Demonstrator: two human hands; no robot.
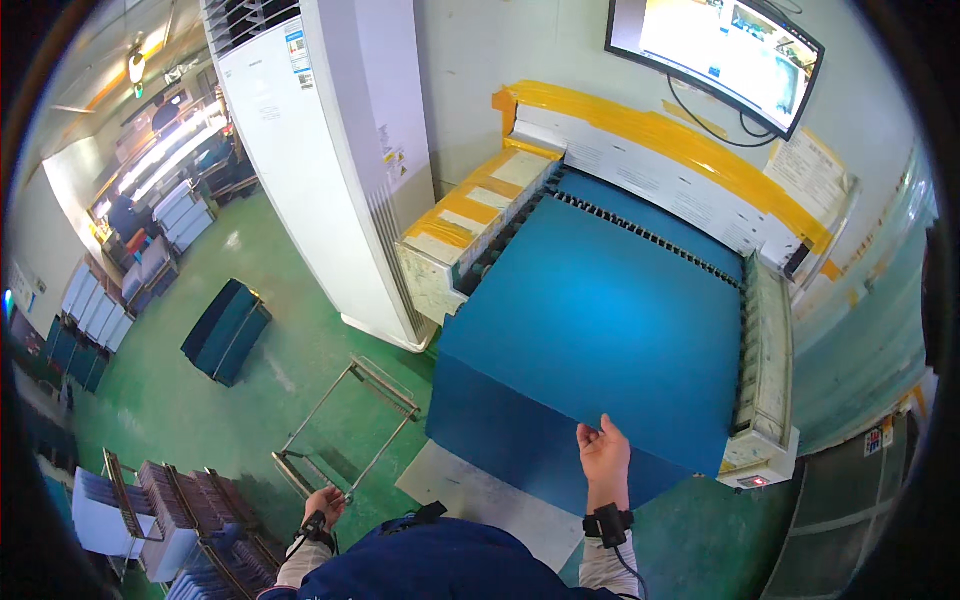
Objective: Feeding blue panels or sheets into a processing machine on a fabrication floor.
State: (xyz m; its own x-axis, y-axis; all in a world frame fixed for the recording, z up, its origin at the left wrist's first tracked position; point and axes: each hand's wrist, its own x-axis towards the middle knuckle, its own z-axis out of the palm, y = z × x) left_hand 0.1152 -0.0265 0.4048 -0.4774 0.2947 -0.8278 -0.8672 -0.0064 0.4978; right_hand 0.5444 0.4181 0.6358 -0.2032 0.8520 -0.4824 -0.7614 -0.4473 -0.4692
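Note:
Over the front edge of a blue-topped machine [620, 320], my right hand [606, 460] is raised with its fingers loosely curled and the tips apart. Nothing shows between them, and whether it touches the blue surface is unclear. Down to the left, my left hand [325, 505] closes at the near corner of a metal frame rack [385, 455], its fingers partly hidden. The rack stands on the green floor, with no panels in it. Smooth blue covers the machine's top and hangs down its front. A row of small black rollers [650, 236] crosses the far part.
A tall white air conditioner [315, 180] stands left of the machine. Racks of panels [175, 510] fill the lower left, and a dark blue bin [228, 332] sits on the floor. A monitor [720, 55] hangs above. A grey board [490, 500] lies before the machine.

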